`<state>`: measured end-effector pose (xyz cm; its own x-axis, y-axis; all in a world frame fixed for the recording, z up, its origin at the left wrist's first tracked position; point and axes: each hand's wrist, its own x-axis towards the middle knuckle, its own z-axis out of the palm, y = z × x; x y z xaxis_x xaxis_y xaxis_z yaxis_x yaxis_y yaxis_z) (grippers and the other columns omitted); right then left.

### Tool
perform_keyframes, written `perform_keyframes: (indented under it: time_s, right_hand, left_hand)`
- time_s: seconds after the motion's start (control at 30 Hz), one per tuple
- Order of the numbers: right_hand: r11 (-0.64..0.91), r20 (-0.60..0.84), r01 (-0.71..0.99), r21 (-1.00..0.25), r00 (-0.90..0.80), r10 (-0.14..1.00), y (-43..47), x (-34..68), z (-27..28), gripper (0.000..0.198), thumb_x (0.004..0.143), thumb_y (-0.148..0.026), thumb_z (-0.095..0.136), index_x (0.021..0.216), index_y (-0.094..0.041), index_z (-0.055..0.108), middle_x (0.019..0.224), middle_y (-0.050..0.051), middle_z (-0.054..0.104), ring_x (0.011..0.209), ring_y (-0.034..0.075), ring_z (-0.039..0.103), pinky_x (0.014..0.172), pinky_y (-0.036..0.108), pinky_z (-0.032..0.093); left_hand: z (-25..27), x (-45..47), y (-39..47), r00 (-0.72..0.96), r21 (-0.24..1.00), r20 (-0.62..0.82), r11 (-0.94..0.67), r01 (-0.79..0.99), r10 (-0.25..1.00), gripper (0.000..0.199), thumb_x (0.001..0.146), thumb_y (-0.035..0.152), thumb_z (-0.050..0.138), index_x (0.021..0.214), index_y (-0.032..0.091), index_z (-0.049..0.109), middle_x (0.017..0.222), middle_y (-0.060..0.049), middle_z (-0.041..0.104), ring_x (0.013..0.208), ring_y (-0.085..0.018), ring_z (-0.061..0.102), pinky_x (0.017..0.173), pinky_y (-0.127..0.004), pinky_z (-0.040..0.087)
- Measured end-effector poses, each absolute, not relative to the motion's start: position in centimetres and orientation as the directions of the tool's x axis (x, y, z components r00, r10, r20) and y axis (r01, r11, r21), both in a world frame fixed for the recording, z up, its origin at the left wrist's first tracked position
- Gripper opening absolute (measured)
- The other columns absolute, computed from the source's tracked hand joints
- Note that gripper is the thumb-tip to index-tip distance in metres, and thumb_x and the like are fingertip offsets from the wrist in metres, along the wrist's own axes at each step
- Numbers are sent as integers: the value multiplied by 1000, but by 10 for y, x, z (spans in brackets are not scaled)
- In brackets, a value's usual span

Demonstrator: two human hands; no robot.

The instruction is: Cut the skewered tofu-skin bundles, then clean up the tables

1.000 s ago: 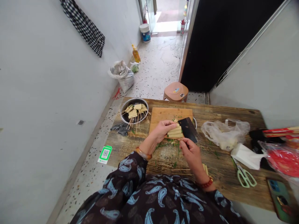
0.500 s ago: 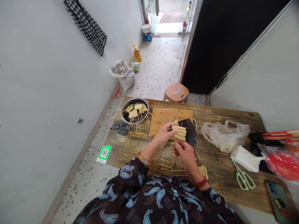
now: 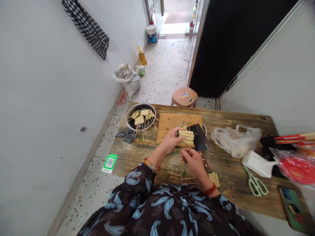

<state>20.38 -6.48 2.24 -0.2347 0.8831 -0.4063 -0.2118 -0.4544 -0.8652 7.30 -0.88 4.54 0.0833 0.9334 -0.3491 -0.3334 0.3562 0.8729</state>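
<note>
Several pale yellow rolls with green filling (image 3: 186, 137) lie side by side in my left hand (image 3: 172, 141), whose fingers and thumb close around their left ends. Just below them, my right hand (image 3: 193, 160) pinches thin wooden skewers (image 3: 182, 168) that run up to the rolls. A cutting board (image 3: 169, 123) lies beyond my hands, with a dark-bladed cleaver (image 3: 199, 137) across its right corner. More skewered rolls (image 3: 144, 116) rest in a metal bowl (image 3: 128, 122) on the left. Another bunch of rolls (image 3: 213, 178) lies beside my right wrist, partly hidden.
To the right are a plastic bag (image 3: 236, 141), a white box-like item (image 3: 259, 164), green-handled scissors (image 3: 257, 186) and a phone (image 3: 294, 208). A grey cloth (image 3: 126, 136) and a QR card (image 3: 109, 164) lie at the left. A stool (image 3: 184, 96) stands past the table.
The whole view has shifted slightly. My right hand has moved a little along the skewers below the rolls; my left hand keeps its hold on the rolls.
</note>
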Motion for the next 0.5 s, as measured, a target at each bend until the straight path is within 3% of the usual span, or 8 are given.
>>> perform_keyframes:
  time_s: [0.1, 0.3, 0.5]
  right_hand:
    - [-436, -388, -209, -876, -235, 891, -66, 204, 23, 34, 73, -51, 69, 68, -18, 64, 55, -2, 59, 46, 8, 45, 44, 23, 34]
    - [-438, -387, -253, -863, -229, 893, -65, 202, 18, 32, 72, -49, 71, 72, -17, 65, 55, -2, 59, 48, 9, 47, 46, 23, 36]
    - [-457, -389, -337, -823, -252, 886, -63, 204, 16, 28, 75, -46, 70, 77, -18, 64, 61, -3, 60, 51, 9, 48, 49, 22, 37]
  left_hand:
    - [45, 73, -8, 101, 875, -362, 375, -306, 927, 51, 57, 25, 85, 101, 13, 64, 91, -6, 68, 78, -14, 62, 75, -26, 48]
    - [44, 74, -9, 102, 867, -368, 381, -320, 924, 51, 57, 24, 86, 101, 13, 63, 90, -6, 68, 79, -14, 62, 76, -25, 48]
    - [45, 67, -9, 145, 721, -435, 440, -535, 889, 52, 72, 41, 76, 116, 19, 57, 98, -6, 67, 81, -14, 64, 73, -27, 51]
